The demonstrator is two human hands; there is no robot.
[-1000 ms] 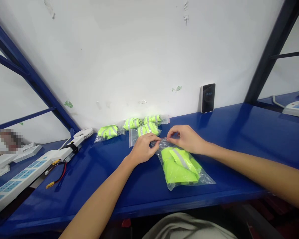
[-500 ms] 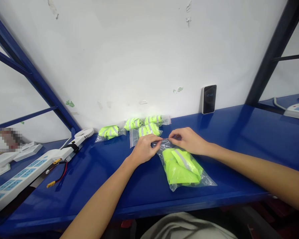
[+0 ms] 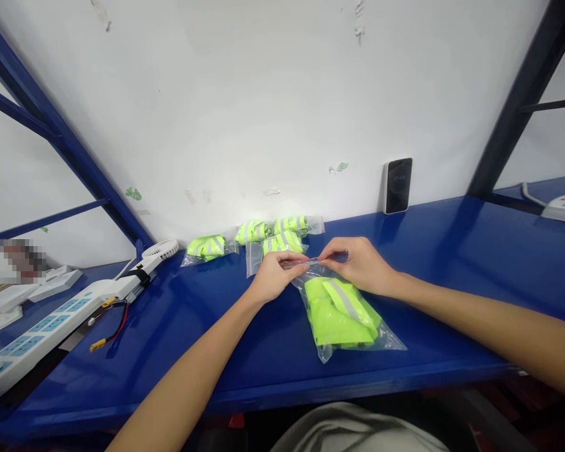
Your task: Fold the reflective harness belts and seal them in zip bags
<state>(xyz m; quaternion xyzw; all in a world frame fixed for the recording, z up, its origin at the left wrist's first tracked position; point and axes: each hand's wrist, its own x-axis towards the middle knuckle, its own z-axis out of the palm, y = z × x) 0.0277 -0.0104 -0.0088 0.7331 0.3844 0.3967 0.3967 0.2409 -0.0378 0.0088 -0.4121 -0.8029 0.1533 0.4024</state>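
A clear plastic zip bag lies on the blue table, its top edge turned toward the wall. Inside is a folded neon-yellow reflective vest with a grey stripe. My left hand pinches the bag's top edge between thumb and fingers. Close beside it, my right hand pinches the same edge farther right. Whether the seal is joined is too small to tell. Just behind my left hand, a bagged yellow vest rests with several others along the wall.
The blue table meets a white wall. A dark-screened device leans there at right. On the left are a white power strip, a small white fan and a red-black cable with yellow connectors. Blue metal frame posts rise at the sides.
Both hands stay on the bag's top edge, their fingers slightly shifted and the left hand's fingers straighter. The bag has barely moved. The view has shifted a little.
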